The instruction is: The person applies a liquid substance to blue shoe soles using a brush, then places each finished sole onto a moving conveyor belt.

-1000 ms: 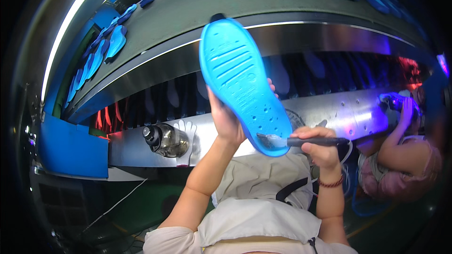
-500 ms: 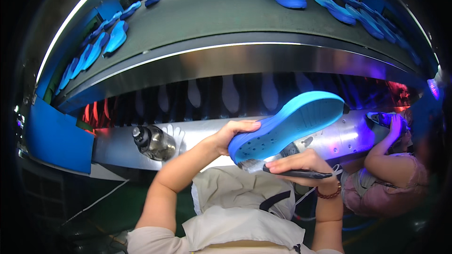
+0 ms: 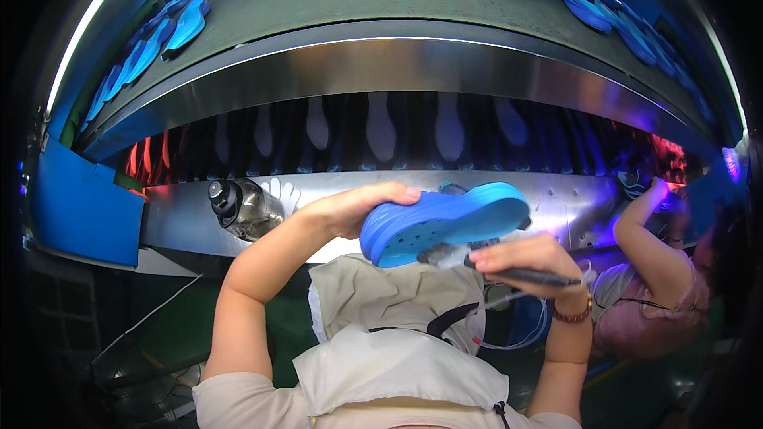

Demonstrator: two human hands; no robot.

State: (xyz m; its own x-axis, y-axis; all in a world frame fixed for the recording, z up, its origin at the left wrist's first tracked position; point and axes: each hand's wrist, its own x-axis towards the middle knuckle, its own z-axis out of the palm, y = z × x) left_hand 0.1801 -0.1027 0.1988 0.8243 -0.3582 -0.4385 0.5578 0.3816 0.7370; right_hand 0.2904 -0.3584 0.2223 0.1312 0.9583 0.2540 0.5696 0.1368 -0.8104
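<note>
Head-worn fisheye; faces down, close over hands [image 3: 445, 238]

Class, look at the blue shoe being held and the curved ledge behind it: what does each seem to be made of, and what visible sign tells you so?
Blue shoe: probably moulded foam or soft plastic, matt; one uniform colour, rounded edges, punched holes in the side.
Curved ledge: likely polished sheet metal, perhaps steel; silvery with bright streaks of reflected light.

No packages, labels, signs or screens show anywhere in view.
</note>
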